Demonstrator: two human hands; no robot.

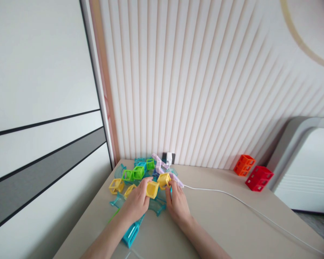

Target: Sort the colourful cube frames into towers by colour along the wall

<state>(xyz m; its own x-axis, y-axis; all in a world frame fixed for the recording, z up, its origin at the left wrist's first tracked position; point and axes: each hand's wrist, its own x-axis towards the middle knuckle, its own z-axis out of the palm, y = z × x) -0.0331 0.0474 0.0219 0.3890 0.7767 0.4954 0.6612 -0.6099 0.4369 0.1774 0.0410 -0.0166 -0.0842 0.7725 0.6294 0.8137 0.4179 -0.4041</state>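
Observation:
My left hand (pixel 139 200) is closed on a yellow cube block (pixel 152 189) with open sides. In my right hand (pixel 177 203) is a second yellow cube block (pixel 164 180), gripped between thumb and fingers. The two blocks are side by side, close to each other; whether they touch I cannot tell. Around and beneath my hands lie translucent teal track pieces (pixel 156 206), green cube blocks (pixel 138 172) and more yellow blocks (pixel 116 186). A teal block (pixel 131 234) shows partly behind my left forearm.
Lilac pieces (pixel 158 164) lie near a white charger (pixel 169 158) by the wall. Its white cable (pixel 226 193) crosses the table (pixel 213 223) rightward. Orange blocks (pixel 243 165) and red blocks (pixel 259 178) stand stacked at the right, before a grey-and-white headboard-like panel (pixel 307 162).

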